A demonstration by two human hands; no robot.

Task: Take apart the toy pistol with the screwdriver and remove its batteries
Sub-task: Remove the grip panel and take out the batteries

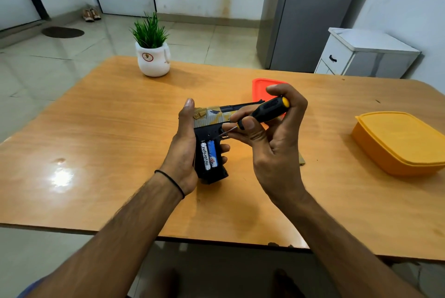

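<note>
Wood table (120, 129), frame centre: my left hand (183, 153) clamps the light plastic pistol (212, 129) by its grip (batteries (209, 156) exposed); right hand (272, 134) pinches the screwdriver (265, 111), tip approx. at the batteries' top.

White battery (204, 156) in pistol grip (210, 163): "Heybright". Blue battery (212, 154) beside it: print too small to read. Plant pot (152, 60) logo: illegible.

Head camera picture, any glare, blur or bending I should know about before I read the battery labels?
Head view: a bright glare patch on the table at left; wide-angle bending curves the table edges; the batteries in the toy pistol are sharp, one label readable; the feet below the table are blurred.
</note>
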